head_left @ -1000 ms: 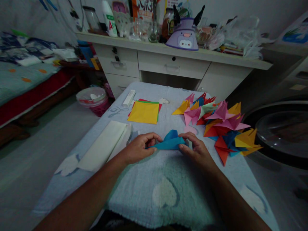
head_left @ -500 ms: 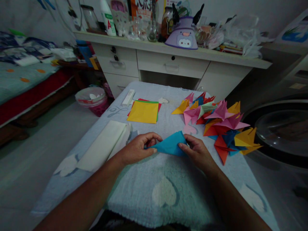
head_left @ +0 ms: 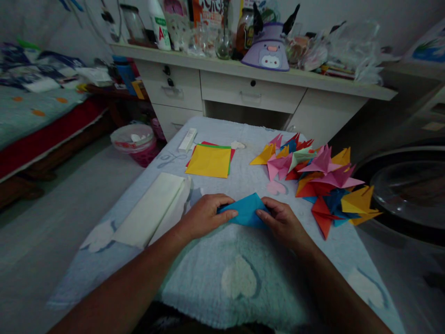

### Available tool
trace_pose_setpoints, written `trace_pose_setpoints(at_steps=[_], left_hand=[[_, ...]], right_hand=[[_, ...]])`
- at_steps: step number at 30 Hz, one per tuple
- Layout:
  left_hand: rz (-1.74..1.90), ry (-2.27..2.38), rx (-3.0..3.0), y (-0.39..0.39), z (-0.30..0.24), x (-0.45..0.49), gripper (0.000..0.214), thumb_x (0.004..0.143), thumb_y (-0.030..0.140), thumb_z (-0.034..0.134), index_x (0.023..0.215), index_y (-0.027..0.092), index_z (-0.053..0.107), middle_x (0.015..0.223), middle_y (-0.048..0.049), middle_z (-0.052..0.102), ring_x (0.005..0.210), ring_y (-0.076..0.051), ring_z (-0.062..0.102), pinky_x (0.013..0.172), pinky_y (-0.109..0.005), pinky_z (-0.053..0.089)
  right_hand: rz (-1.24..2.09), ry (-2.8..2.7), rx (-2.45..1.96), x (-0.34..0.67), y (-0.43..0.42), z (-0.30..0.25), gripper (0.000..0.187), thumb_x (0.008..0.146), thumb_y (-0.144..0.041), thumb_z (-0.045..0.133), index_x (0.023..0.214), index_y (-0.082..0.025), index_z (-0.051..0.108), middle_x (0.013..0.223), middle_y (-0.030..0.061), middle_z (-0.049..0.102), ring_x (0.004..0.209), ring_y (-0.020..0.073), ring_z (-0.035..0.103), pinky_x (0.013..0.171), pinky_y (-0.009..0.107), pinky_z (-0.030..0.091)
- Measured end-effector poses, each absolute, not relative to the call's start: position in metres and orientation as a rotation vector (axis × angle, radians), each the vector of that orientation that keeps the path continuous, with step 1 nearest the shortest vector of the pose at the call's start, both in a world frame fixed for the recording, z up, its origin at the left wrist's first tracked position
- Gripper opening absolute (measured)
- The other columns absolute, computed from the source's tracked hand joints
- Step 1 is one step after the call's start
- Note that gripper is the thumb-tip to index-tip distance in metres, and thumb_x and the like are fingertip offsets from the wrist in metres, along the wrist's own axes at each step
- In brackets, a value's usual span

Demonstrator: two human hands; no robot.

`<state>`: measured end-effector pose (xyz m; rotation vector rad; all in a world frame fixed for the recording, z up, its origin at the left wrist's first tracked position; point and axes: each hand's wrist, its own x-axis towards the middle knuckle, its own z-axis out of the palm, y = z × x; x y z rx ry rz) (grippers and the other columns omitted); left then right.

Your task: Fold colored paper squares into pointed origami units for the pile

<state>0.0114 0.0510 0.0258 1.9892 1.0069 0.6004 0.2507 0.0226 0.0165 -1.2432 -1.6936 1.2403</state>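
Blue folded paper (head_left: 246, 209), nearer the wearer than the stack of coloured sheets (head_left: 208, 161) and to its right. The left hand (head_left: 210, 214) is clamped on the paper's left end, thumb on the near face and fingers curled behind; the right hand (head_left: 284, 217) grips the right end likewise. A pointed corner rises beside the right hand's fingers. Whether the lower edge touches the cloth (head_left: 194, 283) cannot be told.

The stack shows a yellow sheet uppermost, with green and red edges beneath. Right of the stack, folded paper figures (head_left: 321, 162) in pink, red, yellow, blue and pale green lie in an overlapping heap. Left of it and nearer the wearer lies a pale folded packet (head_left: 153, 207); just beyond its far left corner, a small white box (head_left: 188, 140). Well beyond the stack stands a drawer unit (head_left: 252, 93).
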Motion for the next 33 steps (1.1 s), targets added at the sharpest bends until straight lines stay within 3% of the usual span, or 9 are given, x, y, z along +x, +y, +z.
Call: trace_pose_setpoints(at_steps=[5, 14, 33], left_hand=[[0.585, 1.052, 1.961, 0.048, 0.022, 0.014, 0.028, 0.091, 0.036, 0.053, 0.075, 0.016, 0.065, 0.066, 0.0029, 0.057, 0.063, -0.011, 0.052, 0.059, -0.022, 0.035], [0.569, 1.068, 1.942, 0.044, 0.024, 0.017, 0.026, 0.089, 0.034, 0.054, 0.075, 0.016, 0.066, 0.066, 0.0025, 0.057, 0.063, -0.011, 0.051, 0.058, -0.021, 0.035], [0.602, 1.03, 1.912, 0.042, 0.026, 0.016, 0.031, 0.09, 0.036, 0.053, 0.073, 0.015, 0.067, 0.064, 0.002, 0.055, 0.06, -0.01, 0.048, 0.054, -0.021, 0.032]], right_hand=[[1.3, -1.667, -1.215, 0.249, 0.02, 0.019, 0.022, 0.088, -0.04, 0.059, 0.095, -0.02, 0.064, 0.081, 0.0008, 0.059, 0.071, 0.0145, 0.052, 0.064, 0.025, 0.043], [1.288, -1.574, -1.25, 0.242, 0.018, 0.027, 0.028, 0.087, -0.047, 0.06, 0.08, -0.02, 0.062, 0.07, -0.0021, 0.052, 0.061, 0.0112, 0.044, 0.055, 0.022, 0.036], [1.329, -1.507, -1.285, 0.245, 0.018, 0.022, 0.031, 0.086, -0.05, 0.06, 0.079, -0.02, 0.062, 0.068, -0.0025, 0.051, 0.06, 0.0111, 0.043, 0.053, 0.022, 0.035]])
